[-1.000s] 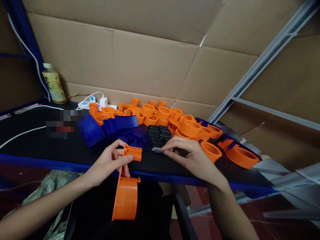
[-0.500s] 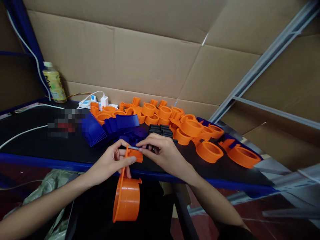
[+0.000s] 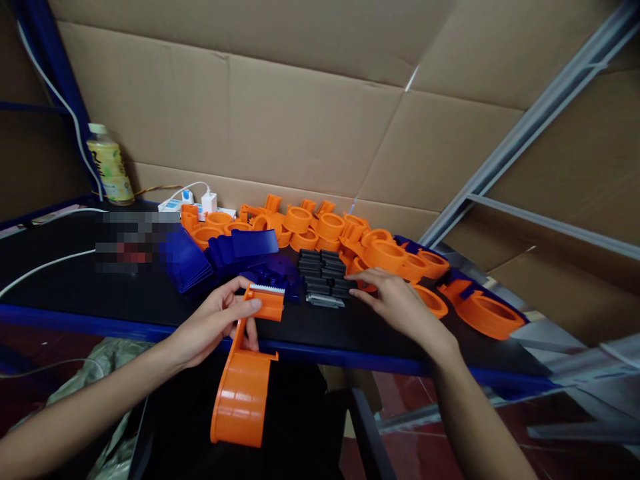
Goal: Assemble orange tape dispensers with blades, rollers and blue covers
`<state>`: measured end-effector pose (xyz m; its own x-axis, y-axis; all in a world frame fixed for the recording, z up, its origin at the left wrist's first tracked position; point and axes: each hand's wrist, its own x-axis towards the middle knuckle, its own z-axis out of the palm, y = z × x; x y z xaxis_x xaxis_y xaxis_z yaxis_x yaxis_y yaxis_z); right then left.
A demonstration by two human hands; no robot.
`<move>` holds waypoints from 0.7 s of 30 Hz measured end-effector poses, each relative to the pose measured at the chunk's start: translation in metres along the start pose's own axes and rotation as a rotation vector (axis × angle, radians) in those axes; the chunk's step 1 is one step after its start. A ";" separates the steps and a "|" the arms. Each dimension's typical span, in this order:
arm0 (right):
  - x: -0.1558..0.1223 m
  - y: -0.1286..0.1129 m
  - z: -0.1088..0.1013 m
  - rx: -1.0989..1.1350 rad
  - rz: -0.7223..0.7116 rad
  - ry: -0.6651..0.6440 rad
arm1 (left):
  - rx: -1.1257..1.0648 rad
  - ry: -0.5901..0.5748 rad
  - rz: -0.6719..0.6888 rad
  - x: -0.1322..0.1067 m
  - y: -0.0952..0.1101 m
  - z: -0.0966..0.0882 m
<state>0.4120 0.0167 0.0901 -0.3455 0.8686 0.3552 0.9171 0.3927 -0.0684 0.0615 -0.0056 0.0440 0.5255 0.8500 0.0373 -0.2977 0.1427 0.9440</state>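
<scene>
Left hand (image 3: 213, 327) grasps orange holder (image 3: 243, 400), toothed strip (image 3: 267, 289) on top; right hand (image 3: 397, 303) at black pieces (image 3: 316, 268), grip: cannot tell.

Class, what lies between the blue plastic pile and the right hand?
Between the blue plastic pile and right hand, the head view shows black pieces and, nearer the wearer, silvery strips.

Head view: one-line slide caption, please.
Left hand holds an orange part with toothed strip; right hand is at the stacked black pieces.

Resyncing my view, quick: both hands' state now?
Left hand: closed, holding an orange plastic ring-ended holder.
Right hand: at black oblong stacked pieces; grip cannot be told.
</scene>
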 end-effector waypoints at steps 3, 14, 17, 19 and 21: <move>0.001 -0.001 0.002 0.068 -0.002 0.050 | 0.008 0.010 0.004 0.000 0.001 0.001; 0.000 -0.085 -0.002 0.500 -0.284 0.186 | 0.112 0.032 0.042 -0.001 0.001 0.005; 0.007 -0.105 0.009 0.486 -0.373 0.252 | 0.133 0.024 0.056 0.000 0.000 0.004; 0.010 -0.113 0.017 0.478 -0.375 0.335 | 0.146 0.010 0.073 0.000 -0.001 0.004; 0.011 -0.120 0.025 0.485 -0.345 0.392 | 0.158 -0.003 0.083 0.000 0.000 0.004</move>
<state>0.2932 -0.0128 0.0790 -0.4197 0.5337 0.7342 0.5453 0.7949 -0.2661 0.0650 -0.0077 0.0450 0.5066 0.8541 0.1182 -0.2116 -0.0098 0.9773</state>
